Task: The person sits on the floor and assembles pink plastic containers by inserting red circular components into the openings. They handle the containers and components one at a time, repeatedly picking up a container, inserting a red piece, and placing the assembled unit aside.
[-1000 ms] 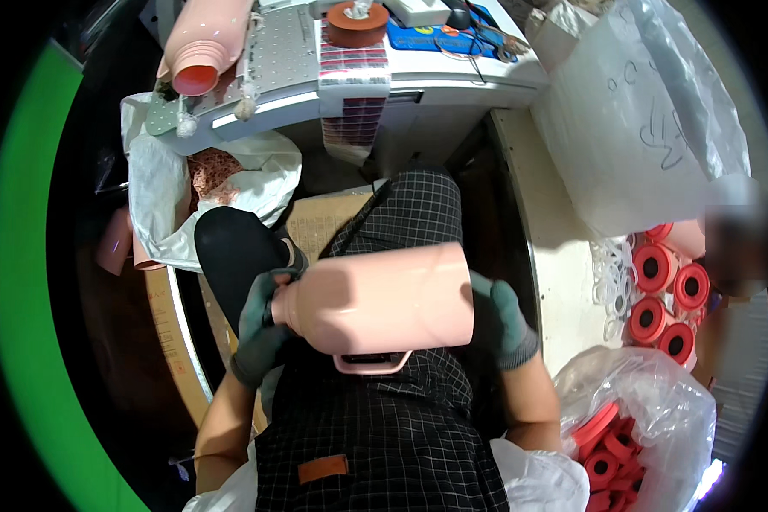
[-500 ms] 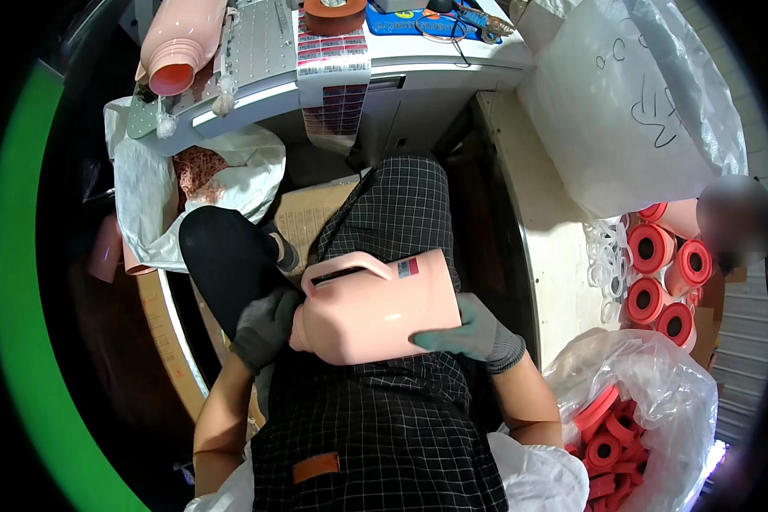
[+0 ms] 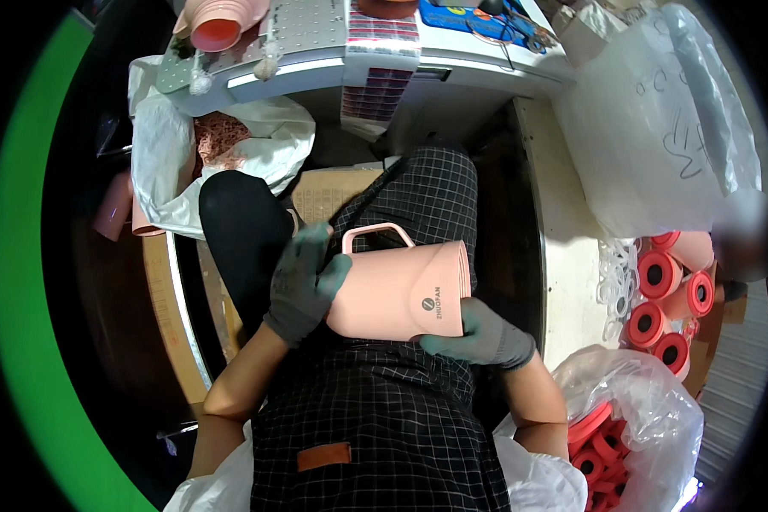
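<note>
A pale pink plastic jug (image 3: 401,290) with a loop handle lies on its side over my lap, its handle pointing up and away from me. My left hand (image 3: 303,286), in a grey-green glove, grips the jug's left end near the handle. My right hand (image 3: 478,334), gloved the same, supports the jug from below at its right end. I wear a black checked apron (image 3: 375,418).
A white workbench (image 3: 358,51) lies ahead with another pink jug (image 3: 218,21) and a sheet of stickers (image 3: 384,60). A white bag (image 3: 188,162) hangs at left. Red round caps (image 3: 666,299) are stacked at right, and a clear bag (image 3: 631,427) holds more.
The jug has been turned in my hands so its handle now faces up instead of down. My right hand slid under the jug's right end.
</note>
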Demonstrator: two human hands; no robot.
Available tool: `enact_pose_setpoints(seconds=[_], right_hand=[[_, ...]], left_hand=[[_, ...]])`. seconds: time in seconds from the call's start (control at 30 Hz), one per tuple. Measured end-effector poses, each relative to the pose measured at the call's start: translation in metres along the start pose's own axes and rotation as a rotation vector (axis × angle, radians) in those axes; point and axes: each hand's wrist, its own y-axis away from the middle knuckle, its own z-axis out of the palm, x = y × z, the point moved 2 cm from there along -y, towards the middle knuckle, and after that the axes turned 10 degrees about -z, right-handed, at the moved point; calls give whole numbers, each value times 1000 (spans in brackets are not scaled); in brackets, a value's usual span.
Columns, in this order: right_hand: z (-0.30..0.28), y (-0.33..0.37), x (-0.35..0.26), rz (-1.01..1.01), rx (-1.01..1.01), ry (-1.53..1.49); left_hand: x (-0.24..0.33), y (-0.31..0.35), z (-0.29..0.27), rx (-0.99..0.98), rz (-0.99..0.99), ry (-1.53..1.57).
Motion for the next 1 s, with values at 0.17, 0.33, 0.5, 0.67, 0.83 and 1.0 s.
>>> enact_pose_setpoints(seconds=[0.17, 0.33, 0.5, 0.67, 0.83, 1.0], right_hand=[[26, -19, 1, 210, 83, -113], [63, -8, 33, -191, 122, 55], [99, -9, 73, -226, 230, 454], [77, -26, 25, 10, 245, -238], [76, -25, 38, -92, 201, -157], [75, -26, 41, -136, 149, -24]], left_hand=[[54, -12, -1, 247, 240, -124], [95, -8, 31, 256, 249, -123], [113, 3, 37, 230, 407, -89], [61, -26, 12, 160, 210, -294], [66, -27, 9, 253, 153, -378], [126, -6, 32, 255, 417, -214]])
